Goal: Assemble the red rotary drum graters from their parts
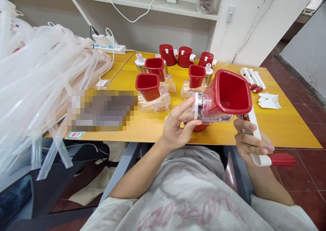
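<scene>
I hold a rotary grater with a red square hopper and a clear body above the front edge of the yellow table. My left hand grips the clear drum end, thumb and fingers pinched around its white and metal ring. My right hand is wrapped round the white crank handle, which ends in a red knob pointing right. A red base part shows just under the grater.
Two assembled graters and another stand mid-table, with metal drums, three red bases behind, and white-and-red handles at the right. Translucent plastic tubes pile at the left. A power strip lies beyond.
</scene>
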The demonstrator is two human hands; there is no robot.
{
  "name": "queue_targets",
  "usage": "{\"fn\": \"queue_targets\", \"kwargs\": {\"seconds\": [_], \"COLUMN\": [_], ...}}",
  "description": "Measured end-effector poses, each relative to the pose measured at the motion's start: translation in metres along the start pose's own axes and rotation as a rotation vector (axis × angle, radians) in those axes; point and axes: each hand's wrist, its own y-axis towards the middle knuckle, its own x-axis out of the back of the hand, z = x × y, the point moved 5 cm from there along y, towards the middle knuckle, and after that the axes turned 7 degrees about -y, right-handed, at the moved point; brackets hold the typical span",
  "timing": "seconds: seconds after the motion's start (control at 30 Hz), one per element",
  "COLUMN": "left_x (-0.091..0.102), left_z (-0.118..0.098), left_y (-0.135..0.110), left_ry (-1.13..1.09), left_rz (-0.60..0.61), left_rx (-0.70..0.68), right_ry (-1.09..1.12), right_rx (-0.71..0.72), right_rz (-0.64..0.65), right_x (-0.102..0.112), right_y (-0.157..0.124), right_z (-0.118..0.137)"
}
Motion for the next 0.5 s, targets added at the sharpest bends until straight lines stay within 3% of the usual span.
{"fn": "queue_targets", "kwargs": {"seconds": [0.13, 0.27, 0.5], "left_x": [0.007, 0.011, 0.01], "left_z": [0.008, 0.018, 0.018], "left_y": [0.002, 0.001, 0.003], "left_ry": [-0.017, -0.131, -0.24], "left_rz": [0.032, 0.048, -0.11], "left_rx": [0.05, 0.185, 0.49], "right_ry": [-0.002, -0.03, -0.438], "right_rx": [0.029, -0.014, -0.09], "right_rz": [-0.042, 0.046, -0.059], "right_x": [-0.006, -0.019, -0.04], "right_y": [0.002, 0.003, 0.007], "right_z": [0.001, 0.002, 0.01]}}
